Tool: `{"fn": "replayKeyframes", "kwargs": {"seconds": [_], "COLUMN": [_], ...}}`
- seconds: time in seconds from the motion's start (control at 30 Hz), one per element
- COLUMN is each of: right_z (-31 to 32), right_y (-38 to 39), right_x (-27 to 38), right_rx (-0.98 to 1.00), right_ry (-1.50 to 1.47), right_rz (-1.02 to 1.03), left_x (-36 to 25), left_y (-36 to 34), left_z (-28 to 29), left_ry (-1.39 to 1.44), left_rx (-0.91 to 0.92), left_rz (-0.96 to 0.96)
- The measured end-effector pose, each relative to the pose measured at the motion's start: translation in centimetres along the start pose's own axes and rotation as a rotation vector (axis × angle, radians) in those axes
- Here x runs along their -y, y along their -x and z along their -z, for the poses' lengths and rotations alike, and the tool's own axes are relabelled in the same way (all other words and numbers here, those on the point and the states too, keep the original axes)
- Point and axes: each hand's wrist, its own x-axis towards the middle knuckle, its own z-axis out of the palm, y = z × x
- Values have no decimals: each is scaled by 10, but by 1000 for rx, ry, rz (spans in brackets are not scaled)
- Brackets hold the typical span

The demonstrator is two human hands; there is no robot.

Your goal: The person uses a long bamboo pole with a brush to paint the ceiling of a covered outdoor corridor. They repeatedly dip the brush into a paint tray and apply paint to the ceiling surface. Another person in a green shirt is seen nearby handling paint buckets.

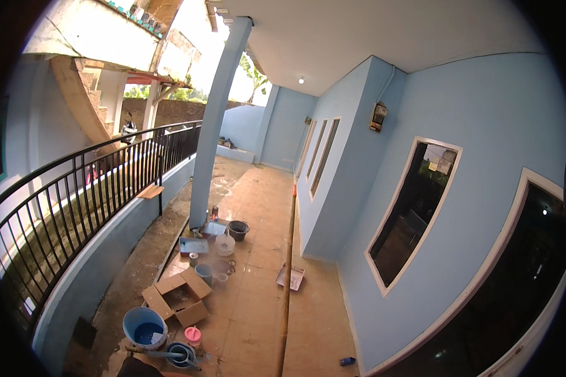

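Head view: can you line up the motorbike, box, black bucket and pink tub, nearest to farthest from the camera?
1. Pink tub, lower left.
2. Box, lower left, just beyond the tub.
3. Black bucket, left of the middle, farther ahead.
4. Motorbike, upper left, farthest away.

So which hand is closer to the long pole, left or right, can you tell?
I can't tell left or right: neither hand can be made out here. The long pole runs off the picture's lower edge, so where each hand is relative to it doesn't show.
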Motion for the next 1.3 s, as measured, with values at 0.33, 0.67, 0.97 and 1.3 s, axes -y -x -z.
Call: {"fn": "replayKeyframes", "kwargs": {"seconds": [0.33, 0.67, 0.97, 1.3], "right_z": [-37, -214, -335, -510], "right_y": [-43, -118, -103, -19], "right_x": [14, 261, 352, 531], "right_rx": [420, 680, 732, 669], "right_ry": [-237, -447, -467, -581], "right_rz": [181, 204, 379, 584], "left_x": [19, 61, 109, 93], "left_y": [82, 145, 230, 448], "left_z": [99, 131, 143, 285], "left_ry": [152, 374, 408, 219], "left_rx": [-595, -531, -875, -1201], "left_rz": [-612, -537, -373, -560]}}
